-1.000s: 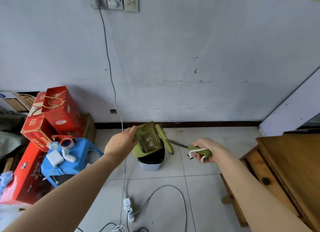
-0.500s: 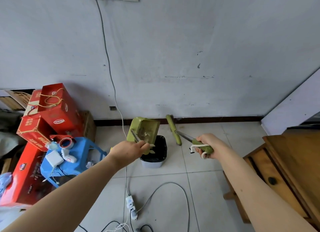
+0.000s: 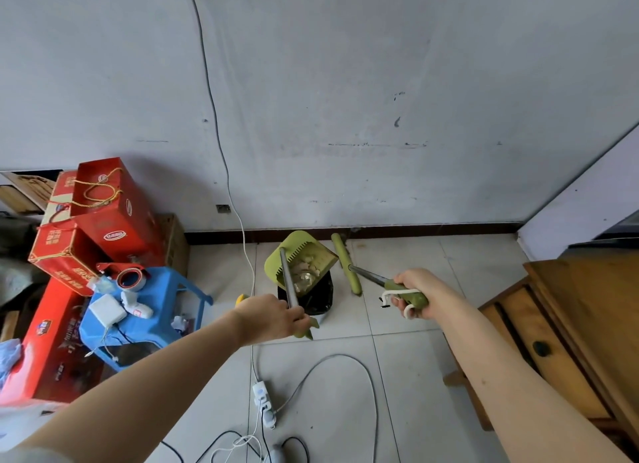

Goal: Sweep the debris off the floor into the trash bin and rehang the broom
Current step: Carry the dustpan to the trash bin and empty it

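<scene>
Left hand [image 3: 268, 319] is clenched around the green grip of the dustpan's long handle, the arm stretched forward and the wrist dropped so the metal shaft slants up and away. A second ago that hand was up at the pan itself; it has since slid back to the handle end, and the dustpan [image 3: 300, 262] now hangs tipped over the black trash bin [image 3: 318, 298] with pale debris [image 3: 304, 270] still sitting in its scoop. I judge the dumping under way, not finished. Right hand [image 3: 416, 295] grasps the broom's green grip, arm out level, a white hanging loop curling below the fist. The broom [image 3: 346, 263] has swung clear to the right of the bin, its head near the baseboard [image 3: 432, 228] at the wall.
</scene>
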Action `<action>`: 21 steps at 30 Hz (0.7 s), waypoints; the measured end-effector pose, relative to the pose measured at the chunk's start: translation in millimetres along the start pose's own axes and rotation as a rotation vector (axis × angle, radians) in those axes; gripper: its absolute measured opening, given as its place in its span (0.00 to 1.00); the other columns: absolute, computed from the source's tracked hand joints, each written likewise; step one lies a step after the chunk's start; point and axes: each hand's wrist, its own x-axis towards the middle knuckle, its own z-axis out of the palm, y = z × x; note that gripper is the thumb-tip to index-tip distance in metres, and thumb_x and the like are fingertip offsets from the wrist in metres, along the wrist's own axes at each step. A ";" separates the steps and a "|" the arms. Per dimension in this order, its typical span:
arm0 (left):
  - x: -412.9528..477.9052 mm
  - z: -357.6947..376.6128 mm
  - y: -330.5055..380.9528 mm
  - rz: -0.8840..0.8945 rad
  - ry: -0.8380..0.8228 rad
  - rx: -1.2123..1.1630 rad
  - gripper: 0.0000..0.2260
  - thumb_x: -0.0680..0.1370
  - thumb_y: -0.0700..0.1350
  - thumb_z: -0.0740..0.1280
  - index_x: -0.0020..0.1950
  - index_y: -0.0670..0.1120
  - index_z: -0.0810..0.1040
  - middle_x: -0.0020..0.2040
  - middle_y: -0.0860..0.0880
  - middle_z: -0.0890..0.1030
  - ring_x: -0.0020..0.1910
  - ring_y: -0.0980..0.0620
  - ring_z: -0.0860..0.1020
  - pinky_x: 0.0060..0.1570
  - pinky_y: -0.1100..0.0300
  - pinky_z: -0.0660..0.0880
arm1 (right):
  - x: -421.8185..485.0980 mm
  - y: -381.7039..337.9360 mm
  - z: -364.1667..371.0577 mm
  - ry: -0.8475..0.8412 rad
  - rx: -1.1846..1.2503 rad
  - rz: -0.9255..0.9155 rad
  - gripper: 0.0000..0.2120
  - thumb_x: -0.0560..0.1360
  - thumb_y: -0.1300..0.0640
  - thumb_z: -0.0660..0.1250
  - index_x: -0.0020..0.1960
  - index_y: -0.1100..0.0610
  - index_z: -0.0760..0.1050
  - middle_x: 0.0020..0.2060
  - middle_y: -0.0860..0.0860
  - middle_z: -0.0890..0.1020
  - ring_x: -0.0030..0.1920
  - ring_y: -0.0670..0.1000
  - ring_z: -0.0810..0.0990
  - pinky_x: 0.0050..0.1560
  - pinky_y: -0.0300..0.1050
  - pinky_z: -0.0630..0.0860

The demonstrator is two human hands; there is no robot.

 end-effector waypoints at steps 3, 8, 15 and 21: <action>0.2 -5.6 -1.2 0.009 0.065 0.009 0.19 0.73 0.36 0.68 0.62 0.44 0.69 0.45 0.46 0.78 0.30 0.46 0.77 0.26 0.57 0.75 | -2.1 2.9 1.4 -0.006 -0.004 0.012 0.14 0.81 0.61 0.52 0.41 0.63 0.71 0.28 0.57 0.73 0.14 0.47 0.70 0.20 0.32 0.64; -8.0 -13.3 -7.5 0.025 0.054 0.100 0.18 0.66 0.40 0.75 0.53 0.46 0.75 0.37 0.50 0.76 0.22 0.51 0.73 0.19 0.62 0.68 | -9.9 7.0 3.2 -0.014 -0.002 0.008 0.14 0.81 0.62 0.52 0.40 0.63 0.71 0.29 0.57 0.72 0.13 0.46 0.69 0.19 0.31 0.63; -20.3 -20.6 -8.5 0.044 0.093 0.186 0.17 0.67 0.38 0.74 0.52 0.46 0.74 0.36 0.50 0.76 0.22 0.50 0.73 0.20 0.63 0.70 | -25.4 11.5 0.1 -0.011 0.005 -0.020 0.13 0.81 0.62 0.52 0.41 0.63 0.71 0.29 0.57 0.73 0.15 0.47 0.70 0.23 0.34 0.63; -22.1 -19.5 28.4 0.040 0.082 0.122 0.14 0.65 0.45 0.76 0.47 0.52 0.76 0.32 0.53 0.76 0.23 0.54 0.75 0.21 0.66 0.69 | -33.2 22.4 -1.5 0.010 0.013 -0.056 0.12 0.80 0.63 0.53 0.41 0.63 0.70 0.29 0.58 0.73 0.15 0.47 0.70 0.23 0.34 0.64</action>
